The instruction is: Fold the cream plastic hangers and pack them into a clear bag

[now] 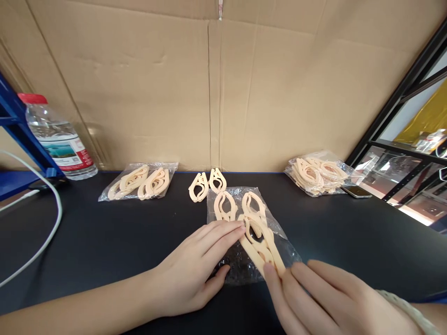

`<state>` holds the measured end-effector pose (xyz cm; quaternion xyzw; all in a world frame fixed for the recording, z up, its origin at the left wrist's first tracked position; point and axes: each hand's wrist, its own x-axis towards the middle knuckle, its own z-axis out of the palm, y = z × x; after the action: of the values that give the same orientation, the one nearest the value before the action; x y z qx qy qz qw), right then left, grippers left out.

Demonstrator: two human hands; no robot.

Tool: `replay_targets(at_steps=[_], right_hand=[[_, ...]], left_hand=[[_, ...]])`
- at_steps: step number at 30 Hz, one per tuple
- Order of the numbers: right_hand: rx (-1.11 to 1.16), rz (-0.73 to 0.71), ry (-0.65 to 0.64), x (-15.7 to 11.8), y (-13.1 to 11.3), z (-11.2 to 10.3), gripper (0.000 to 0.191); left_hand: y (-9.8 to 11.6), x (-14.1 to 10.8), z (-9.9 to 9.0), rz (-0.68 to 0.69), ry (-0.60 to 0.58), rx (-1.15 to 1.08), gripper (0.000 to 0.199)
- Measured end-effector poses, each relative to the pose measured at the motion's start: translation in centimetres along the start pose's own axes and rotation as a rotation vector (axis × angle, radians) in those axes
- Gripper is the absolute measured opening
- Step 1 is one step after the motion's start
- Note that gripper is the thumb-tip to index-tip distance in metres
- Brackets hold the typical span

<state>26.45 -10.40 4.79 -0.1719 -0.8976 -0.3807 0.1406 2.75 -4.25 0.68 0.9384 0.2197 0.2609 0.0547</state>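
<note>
A clear plastic bag (240,265) lies at the middle of the dark table, with cream folding pieces (225,204) in or on it. Above its right part, a long cream piece (268,249) slants toward the lower right. My right hand (324,298) pinches the lower end of that piece between thumb and fingers. My left hand (200,270) is at the bag's left side, its fingertips at the upper left edge of the long piece and its thumb apart below. Two small cream pieces (198,187) lie just behind the bag.
Bagged cream pieces (139,181) lie at the back left, and another bagged pile (316,174) at the back right beside a phone (356,191). A water bottle (61,139) and white cable (57,209) are left. Cardboard (157,83) stands behind the table (104,246).
</note>
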Motion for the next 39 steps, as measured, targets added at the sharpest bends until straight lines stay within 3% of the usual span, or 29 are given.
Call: replay_targets(at_steps=[3, 10, 16, 22, 28, 33, 39], right_hand=[[-0.02, 0.015, -0.001, 1.4, 0.6, 2.2, 0.031], [-0.11, 0.148, -0.005, 1.8, 1.1, 6.4, 0.025], [-0.109, 0.201, -0.132, 1.9, 1.3, 6.1, 0.026], [-0.113, 0.216, -0.147, 2.0, 2.1, 5.1, 0.027], [0.018, 0.067, -0.182, 1.8, 2.7, 6.5, 0.034], [0.041, 0.079, -0.199, 2.0, 3.3, 7.7, 0.039], [0.039, 0.097, -0.256, 2.2, 3.7, 7.7, 0.05]], left_hand=[[0.0, -0.2, 0.0, 0.02, 0.014, 0.026, 0.064], [-0.2, -0.4, 0.1, 0.04, -0.006, 0.042, 0.066], [-0.2, -0.3, 0.1, 0.039, -0.018, 0.035, 0.064], [-0.1, -0.2, 0.0, 0.037, -0.018, 0.034, 0.063], [-0.3, -0.2, 0.1, 0.052, -0.002, 0.027, 0.06], [-0.2, -0.1, 0.0, 0.053, -0.014, 0.014, 0.061], [-0.1, -0.2, -0.2, 0.048, -0.022, 0.015, 0.06]])
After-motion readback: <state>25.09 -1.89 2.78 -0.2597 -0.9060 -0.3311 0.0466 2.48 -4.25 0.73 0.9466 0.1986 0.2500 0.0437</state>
